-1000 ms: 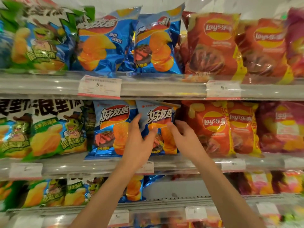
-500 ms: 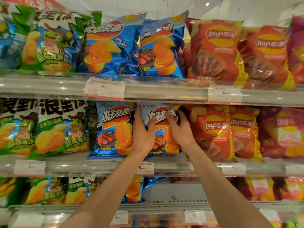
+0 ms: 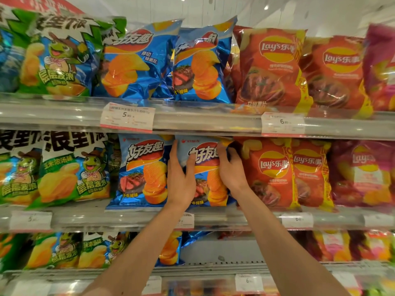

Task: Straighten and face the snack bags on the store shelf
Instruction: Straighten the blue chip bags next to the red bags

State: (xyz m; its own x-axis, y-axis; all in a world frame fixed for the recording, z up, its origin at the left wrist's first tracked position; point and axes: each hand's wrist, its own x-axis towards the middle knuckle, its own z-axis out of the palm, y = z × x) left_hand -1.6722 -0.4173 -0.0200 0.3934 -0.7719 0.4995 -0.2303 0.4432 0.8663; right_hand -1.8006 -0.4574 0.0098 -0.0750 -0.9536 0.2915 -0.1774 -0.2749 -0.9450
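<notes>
Head view: at frame centre, on the middle shelf (image 3: 213,218), the left hand (image 3: 180,180) and right hand (image 3: 232,171) grip a blue snack bag (image 3: 205,159) by its sides, apparently squaring it. Next move likely calls for seating it upright, label forward.

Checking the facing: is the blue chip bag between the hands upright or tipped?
Upright. The blue chip bag stands on the middle shelf, logo level and facing out, with the left hand and right hand gripping its sides.
</notes>
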